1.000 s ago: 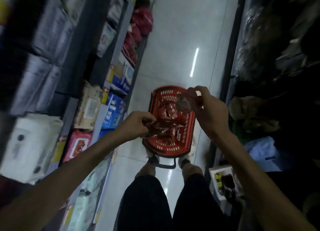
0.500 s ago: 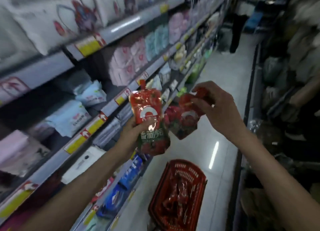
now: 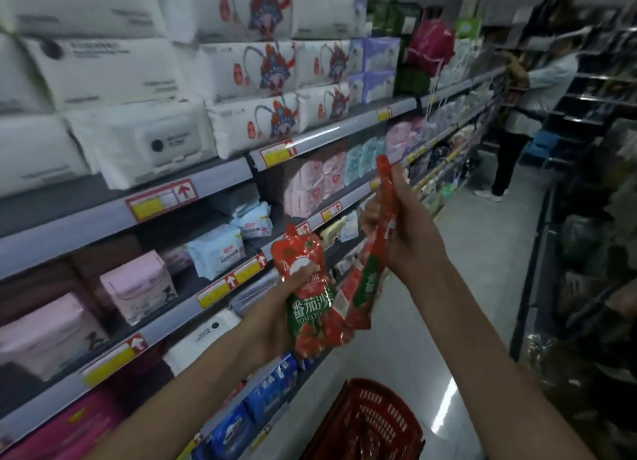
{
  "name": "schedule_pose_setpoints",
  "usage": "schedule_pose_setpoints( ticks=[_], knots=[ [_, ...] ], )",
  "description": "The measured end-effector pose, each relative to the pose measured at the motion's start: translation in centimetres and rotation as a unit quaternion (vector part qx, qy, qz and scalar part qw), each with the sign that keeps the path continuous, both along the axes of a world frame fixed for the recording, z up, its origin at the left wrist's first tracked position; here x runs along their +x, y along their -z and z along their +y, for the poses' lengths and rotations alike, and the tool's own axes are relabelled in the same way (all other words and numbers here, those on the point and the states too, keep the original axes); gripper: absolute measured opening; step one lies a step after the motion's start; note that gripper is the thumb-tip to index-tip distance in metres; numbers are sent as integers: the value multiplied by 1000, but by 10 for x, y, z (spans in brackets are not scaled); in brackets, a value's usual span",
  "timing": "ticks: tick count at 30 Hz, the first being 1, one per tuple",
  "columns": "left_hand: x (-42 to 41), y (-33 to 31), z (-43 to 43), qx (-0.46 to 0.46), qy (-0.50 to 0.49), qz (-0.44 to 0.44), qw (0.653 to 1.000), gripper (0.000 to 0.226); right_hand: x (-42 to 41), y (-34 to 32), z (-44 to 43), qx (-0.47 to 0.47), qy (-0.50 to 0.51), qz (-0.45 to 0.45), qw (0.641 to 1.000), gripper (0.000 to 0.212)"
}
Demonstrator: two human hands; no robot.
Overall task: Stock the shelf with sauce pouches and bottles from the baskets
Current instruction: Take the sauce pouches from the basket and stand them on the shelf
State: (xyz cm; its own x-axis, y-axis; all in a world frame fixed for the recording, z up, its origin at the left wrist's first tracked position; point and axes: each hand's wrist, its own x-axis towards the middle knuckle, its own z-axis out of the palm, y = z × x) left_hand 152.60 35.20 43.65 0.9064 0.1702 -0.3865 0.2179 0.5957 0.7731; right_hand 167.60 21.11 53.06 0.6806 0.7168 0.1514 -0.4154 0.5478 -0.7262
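Note:
My left hand grips a red and green tomato sauce pouch upright in front of the shelving. My right hand holds a second red sauce pouch edge-on, its spout pointing up. The two pouches touch at their lower ends. The red plastic basket stands on the floor below my hands, with red pouches inside it. The grey shelf runs along my left, level with the pouches.
The shelves on the left hold white tissue packs, pink packs and blue packets, with yellow price tags along the rails. A person stands far down the aisle. Dark shelving lines the right side.
Both hands lifted sauce pouches out of the basket to shelf height while my view swung up from the floor. The right pouch has turned edge-on and risen higher.

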Motion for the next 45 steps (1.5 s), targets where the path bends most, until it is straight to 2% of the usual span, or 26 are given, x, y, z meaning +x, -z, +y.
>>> schedule_pose_setpoints(
  ticks=[2,4,6,8,12,13,15,17,18,20,22,25,28,30,35,37,41,45],
  knots=[
    [-20,-4,-1,-13,35,-13,999,70,-9,4,23,53,-38,57,996,33],
    [-41,-7,4,-32,63,-17,997,87,-18,10,45,79,-76,100,989,34],
    [-59,-9,14,-41,63,-15,997,100,-25,17,67,100,-145,119,977,35],
    [-75,-14,25,-34,45,-9,998,102,-34,19,86,92,-187,105,972,30],
    [-98,-18,45,8,-26,-9,1000,70,-43,23,108,-47,-143,38,988,63],
    [-102,-18,49,21,-44,-17,999,70,-45,25,110,-79,-122,40,989,64],
    [-109,-17,56,40,-82,-36,995,71,-52,37,110,-180,-10,33,983,46],
    [-117,-18,62,60,-120,-34,990,70,-72,54,102,-278,103,22,955,48],
    [-120,-18,66,70,-136,-32,988,72,-89,59,97,-288,123,26,949,56],
    [-126,-19,71,92,-158,-29,983,74,-126,61,89,-271,94,14,958,68],
    [-132,-20,72,128,-178,-28,975,76,-155,55,89,-255,61,-42,964,58],
    [-140,-22,66,181,-195,-21,964,76,-175,51,99,-284,77,-125,948,49],
    [-154,-28,58,97,-201,-31,974,43,-175,52,102,-287,59,-99,951,49],
    [-169,-27,58,38,-222,-18,974,41,-170,57,99,-271,11,-47,961,53],
    [-231,-17,62,104,-368,28,924,47,-176,67,108,-243,-113,-55,962,43],
    [-269,-17,60,103,-416,34,903,48,-197,63,119,-236,-167,-74,955,38],
    [-355,-25,54,94,-507,48,856,48,-265,60,151,-224,-270,-103,931,27],
    [-452,-38,50,78,-597,52,797,44,-359,56,180,-225,-376,-98,893,38]
  ],
)
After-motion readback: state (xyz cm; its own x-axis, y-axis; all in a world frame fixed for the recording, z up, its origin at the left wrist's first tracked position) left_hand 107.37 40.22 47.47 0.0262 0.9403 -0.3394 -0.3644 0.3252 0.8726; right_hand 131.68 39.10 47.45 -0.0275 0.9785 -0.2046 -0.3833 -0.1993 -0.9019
